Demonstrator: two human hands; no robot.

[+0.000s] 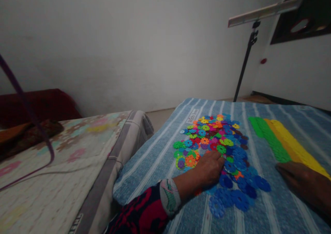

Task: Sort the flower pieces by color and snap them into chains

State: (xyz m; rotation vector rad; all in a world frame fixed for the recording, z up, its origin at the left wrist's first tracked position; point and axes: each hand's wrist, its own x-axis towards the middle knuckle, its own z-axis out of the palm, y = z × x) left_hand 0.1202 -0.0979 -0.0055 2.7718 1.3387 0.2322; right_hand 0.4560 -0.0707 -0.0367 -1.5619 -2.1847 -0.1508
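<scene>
A heap of coloured plastic notched discs [204, 140] lies on a blue striped cloth [152, 172]. My left hand [210, 166] reaches into the heap with curled fingers; its fingertips are hidden among the discs, so what they pinch does not show. Toward the right, overlapping discs form a green row [269, 139], an orange row [280, 139] and a yellow row [297, 142]. Dark and partly cut off by the frame, my right hand [305, 180] has its fingers pressed together at the green row's near end. Anything between them is hidden.
On the left stands a bed or table with a floral cover [85, 147], across a narrow gap. A thin purple curved rod [43, 134] crosses above it. Behind the cloth, a black stand [244, 65] carries a long flat bar [263, 13] before a pale wall.
</scene>
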